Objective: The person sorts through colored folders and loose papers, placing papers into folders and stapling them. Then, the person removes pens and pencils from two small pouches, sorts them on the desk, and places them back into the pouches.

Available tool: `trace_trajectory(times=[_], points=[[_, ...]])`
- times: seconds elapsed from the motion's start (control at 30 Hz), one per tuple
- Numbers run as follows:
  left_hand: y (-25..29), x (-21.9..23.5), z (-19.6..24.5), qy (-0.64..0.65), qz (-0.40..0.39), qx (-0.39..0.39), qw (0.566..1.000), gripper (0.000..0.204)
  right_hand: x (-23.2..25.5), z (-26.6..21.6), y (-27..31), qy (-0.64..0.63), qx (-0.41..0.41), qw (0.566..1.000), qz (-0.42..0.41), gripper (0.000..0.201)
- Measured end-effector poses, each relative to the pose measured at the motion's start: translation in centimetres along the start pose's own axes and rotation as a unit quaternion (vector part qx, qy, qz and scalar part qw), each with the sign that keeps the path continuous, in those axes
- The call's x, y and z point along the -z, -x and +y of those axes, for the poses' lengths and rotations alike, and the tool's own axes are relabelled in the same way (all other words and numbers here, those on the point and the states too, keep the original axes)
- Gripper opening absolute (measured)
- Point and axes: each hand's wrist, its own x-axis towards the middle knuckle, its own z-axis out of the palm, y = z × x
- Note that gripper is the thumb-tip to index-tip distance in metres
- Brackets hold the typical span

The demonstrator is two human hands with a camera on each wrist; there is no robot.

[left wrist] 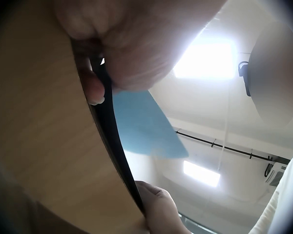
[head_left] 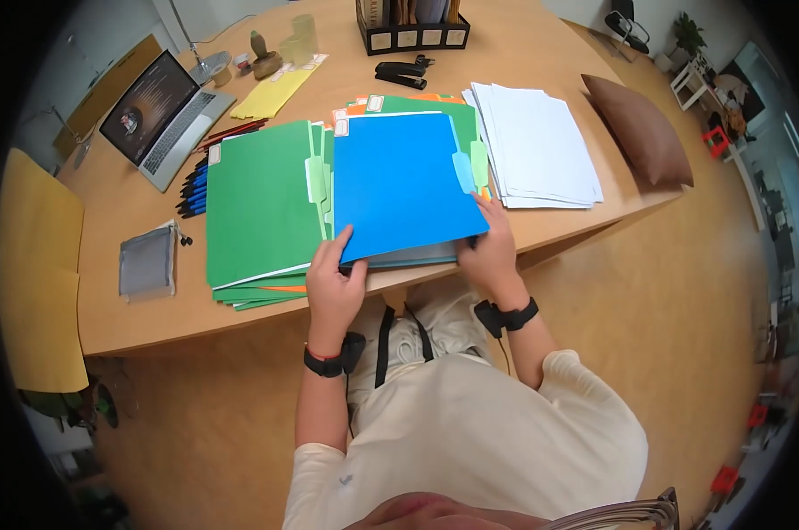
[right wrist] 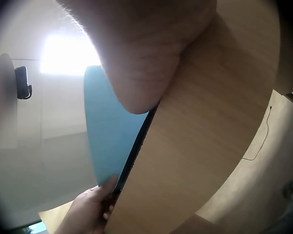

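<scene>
The left hand (head_left: pixel 333 284) is clamped on the near left corner of a blue file folder (head_left: pixel 404 185), its thumb and fingers curled round the edge. The right hand (head_left: pixel 493 252) grips the near right corner in the same way, at the side edge. The folder lies between the two hands at the near edge of the wooden counter (head_left: pixel 143 329), and its near edge is raised, with a light blue surface showing below it. Both wrist views show a thin black edge (left wrist: pixel 116 141) running along the counter between the hands; what it belongs to, I cannot tell.

Just left of the blue folder is a stack of green folders (head_left: pixel 263 199) with orange and white edges showing. Beyond the blue folder, partly under it, are more green and orange folders (head_left: pixel 430 108). To the right lie loose white papers (head_left: pixel 541 146), then a brown cushion (head_left: pixel 644 132) at the counter's edge.

Left of the green stack are blue-and-black pens (head_left: pixel 195 189) and a grey pouch (head_left: pixel 147 262), with a laptop (head_left: pixel 165 124) standing open farther back. Yellow paper pieces (head_left: pixel 278 90), a black stapler (head_left: pixel 401 72) and a black desk organizer (head_left: pixel 414 37) sit toward the far side.
</scene>
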Motion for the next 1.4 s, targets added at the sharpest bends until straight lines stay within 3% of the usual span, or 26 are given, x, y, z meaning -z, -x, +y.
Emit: trace_trajectory(times=[0.1,0.2,0.3,0.43,0.57,0.67,0.77,0.9,1.07,1.2,1.4], points=[[0.1,0.5,0.9,0.068,-0.048,0.031,0.996,0.044,0.3,0.4,-0.4,-0.033,0.005,0.999,-0.033,0.038],[0.4,1.0,1.2,0.060,-0.093,0.037,0.993,0.049,1.1,0.3,-0.3,-0.074,-0.059,0.995,-0.029,0.033],[0.5,1.3,1.4,0.028,-0.103,0.029,0.994,0.045,1.7,1.9,-0.7,-0.269,-0.189,0.942,-0.060,0.027],[0.6,1.0,1.2,0.031,-0.070,0.023,0.997,0.043,3.6,3.3,-4.2,-0.160,-0.224,0.959,-0.063,0.022],[0.8,0.7,1.1,0.010,-0.048,-0.006,0.999,0.044,3.6,1.0,-11.4,-0.117,-0.149,0.981,-0.045,0.024],[0.8,0.6,0.6,-0.001,-0.049,-0.020,0.999,0.044,1.9,-3.8,-17.5,-0.113,-0.094,0.983,-0.111,0.026],[0.7,0.9,0.6,0.011,-0.057,-0.022,0.998,0.042,-3.3,-7.8,-22.5,-0.146,-0.039,0.972,-0.178,0.031],[0.6,1.6,0.8,0.058,-0.070,-0.005,0.996,0.038,-14.0,-9.7,-29.1,-0.090,0.062,0.958,-0.266,0.039],[0.2,2.1,1.0,0.075,-0.073,0.006,0.994,0.034,-27.7,-6.9,-36.8,0.016,0.102,0.958,-0.267,0.044],[0.1,2.0,0.5,0.039,-0.083,-0.005,0.996,0.027,-33.8,-4.9,-41.0,0.096,-0.010,0.947,-0.305,0.040],[-0.3,2.2,0.2,0.041,-0.089,-0.013,0.995,0.025,-39.4,-2.7,-41.0,0.120,-0.082,0.928,-0.343,0.042]])
